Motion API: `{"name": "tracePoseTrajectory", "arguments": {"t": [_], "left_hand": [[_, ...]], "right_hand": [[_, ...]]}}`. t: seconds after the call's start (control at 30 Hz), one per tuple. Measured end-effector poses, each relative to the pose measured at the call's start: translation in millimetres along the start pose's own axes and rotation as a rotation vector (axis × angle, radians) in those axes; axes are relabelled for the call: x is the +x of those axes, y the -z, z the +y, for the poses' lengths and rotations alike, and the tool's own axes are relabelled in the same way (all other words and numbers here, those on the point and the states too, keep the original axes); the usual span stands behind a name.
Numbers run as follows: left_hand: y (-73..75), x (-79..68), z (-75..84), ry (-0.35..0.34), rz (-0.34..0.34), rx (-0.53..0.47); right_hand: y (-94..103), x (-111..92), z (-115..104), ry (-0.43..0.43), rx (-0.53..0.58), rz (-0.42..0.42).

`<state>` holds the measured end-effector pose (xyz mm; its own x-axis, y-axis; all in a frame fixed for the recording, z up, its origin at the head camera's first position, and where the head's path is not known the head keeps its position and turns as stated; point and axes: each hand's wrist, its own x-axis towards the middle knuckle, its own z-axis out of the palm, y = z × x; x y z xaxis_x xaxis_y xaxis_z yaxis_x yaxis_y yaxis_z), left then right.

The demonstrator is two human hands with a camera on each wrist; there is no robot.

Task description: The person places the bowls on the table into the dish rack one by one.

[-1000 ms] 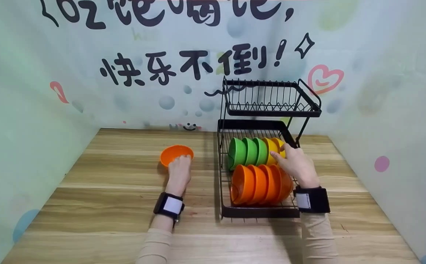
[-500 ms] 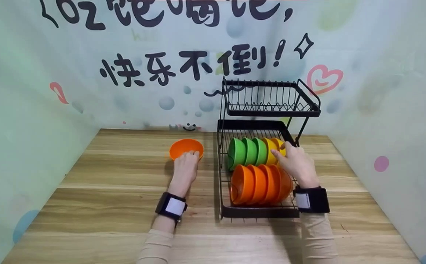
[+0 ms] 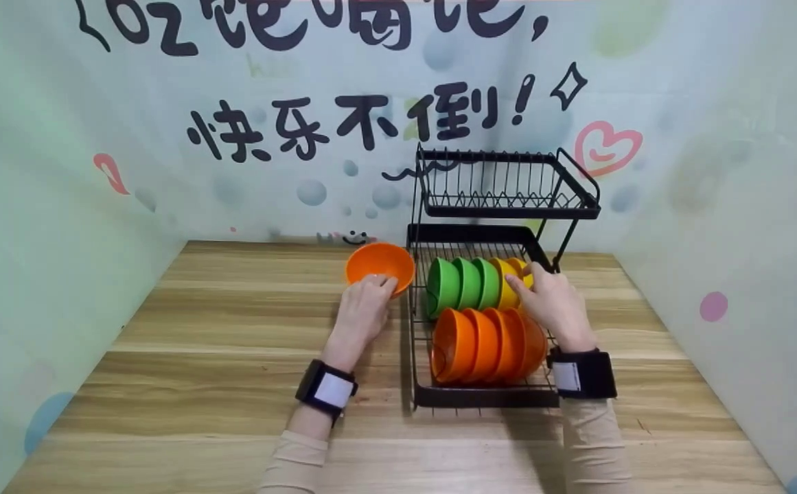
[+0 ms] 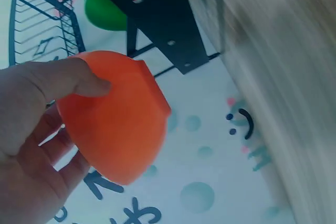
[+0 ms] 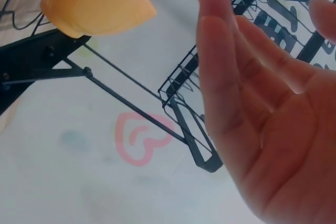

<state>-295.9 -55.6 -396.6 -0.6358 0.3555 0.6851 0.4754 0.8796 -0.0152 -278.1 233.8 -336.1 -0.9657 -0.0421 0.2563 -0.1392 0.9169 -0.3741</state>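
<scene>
My left hand point(image 3: 362, 309) pinches the near rim of an orange bowl point(image 3: 376, 259), just left of the black dish rack point(image 3: 487, 396). In the left wrist view the thumb lies on the outside of the orange bowl point(image 4: 123, 129), with the other fingers behind its edge. My right hand point(image 3: 552, 305) hovers at the right end of the yellow bowls point(image 3: 508, 273) on the rack's lower tier. The right wrist view shows the right hand point(image 5: 273, 119) with fingers extended, holding nothing, a gap between them and a yellow bowl point(image 5: 94, 3).
Green bowls point(image 3: 445, 285) stand on edge left of the yellow ones in the rear row. A front row of orange bowls point(image 3: 454, 343) stands nearer me. Above rises the rack's upper tier point(image 3: 511, 211). A printed cloth point(image 3: 268, 192) hangs behind the wooden table point(image 3: 199, 384).
My left hand has carried the orange bowl rightward and away from me, up to the rack's left side. The right hand has stayed almost in place.
</scene>
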Motion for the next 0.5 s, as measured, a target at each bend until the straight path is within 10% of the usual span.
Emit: {"name": "tracePoseTrajectory", "arguments": {"t": [0.5], "left_hand": [[3.8,7.2,34.1,-0.249,0.109,-0.076]], "right_hand": [[-9.1,1.5,-17.5,0.075,0.198,-0.007]]}}
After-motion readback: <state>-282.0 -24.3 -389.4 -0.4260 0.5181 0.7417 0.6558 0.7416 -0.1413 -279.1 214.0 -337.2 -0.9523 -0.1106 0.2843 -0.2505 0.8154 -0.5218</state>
